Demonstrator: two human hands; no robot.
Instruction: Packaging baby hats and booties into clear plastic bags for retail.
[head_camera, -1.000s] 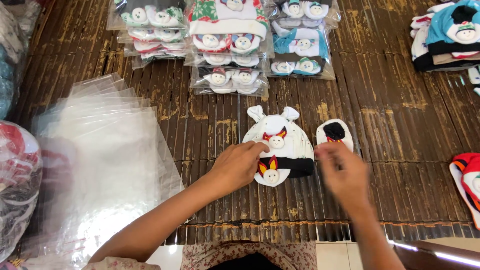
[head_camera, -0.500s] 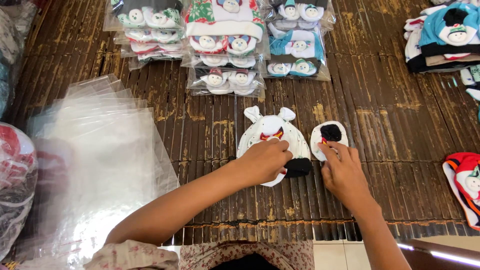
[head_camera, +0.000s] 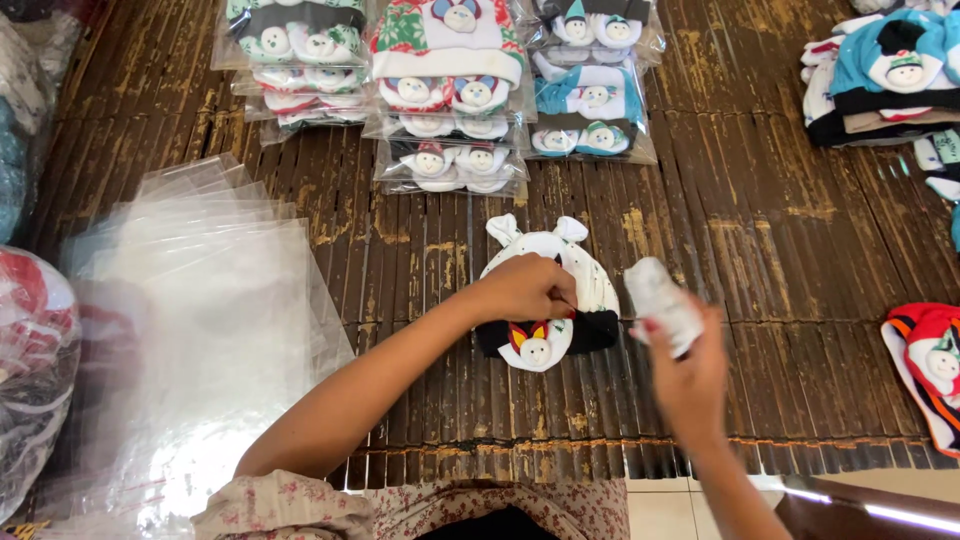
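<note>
The left hand (head_camera: 528, 290) lies on a little white baby hat (head_camera: 560, 262) in the middle of the dark slatted mat (head_camera: 760, 250). Its fingers are curled and pressed down on the hat, holding it flat. The hat has two small ears at its 12 o'clock end and a black band at its 6 o'clock end. A tiny baby shoe with a round doll face (head_camera: 534, 346) lies on that band, just below the left hand.

The right hand (head_camera: 690, 375) is at 3 o'clock from the hat, lifted a bit off the mat. Its fingers pinch a small white baby shoe (head_camera: 664, 303), which sticks up out of the hand. The shoe looks blurry, so I cannot tell more about it.

At 9 o'clock from the hat there is a loose pile of clear plastic bags (head_camera: 200, 330). At 12 o'clock there are packed bags of baby sets (head_camera: 450, 100) in rows, just beyond the hat's ears. At 2 o'clock, well apart, sits a stack of folded hats (head_camera: 885, 75). At 4 o'clock, near the mat's edge, lies a red and white hat (head_camera: 930, 365).
</note>
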